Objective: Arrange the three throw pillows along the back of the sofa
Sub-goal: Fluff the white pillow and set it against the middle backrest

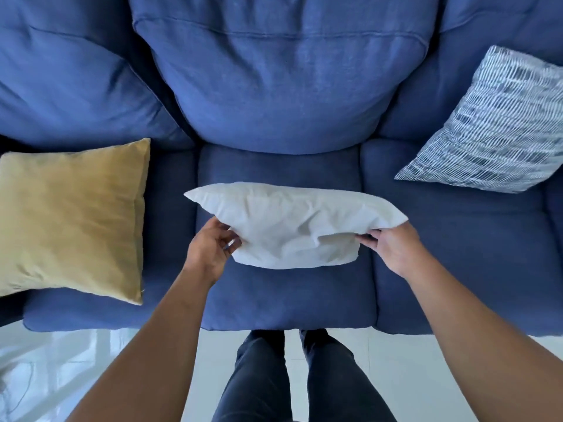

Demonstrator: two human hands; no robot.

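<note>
Blue fabric covers the sofa (274, 95), three seat cushions wide with plump back cushions behind. A mustard pillow (73, 217) lies flat on the left seat cushion, its near corner close to the sofa's front edge and well short of the back, so it appears not yet placed. At the sofa's right end a blue-and-white patterned pillow (493, 123) leans tilted against the right back cushion, probably already where it belongs. Over the middle seat cushion is the white pillow (292, 229), roughly level, its long side parallel to the back; whether it rests on the seat or is just lifted off it I cannot tell. The left hand (210, 248) is closed on its left end and the right hand (393, 248) pinches its right corner, one at each end, likely so it can be carried squarely to the middle back cushion and stood up there.
</note>
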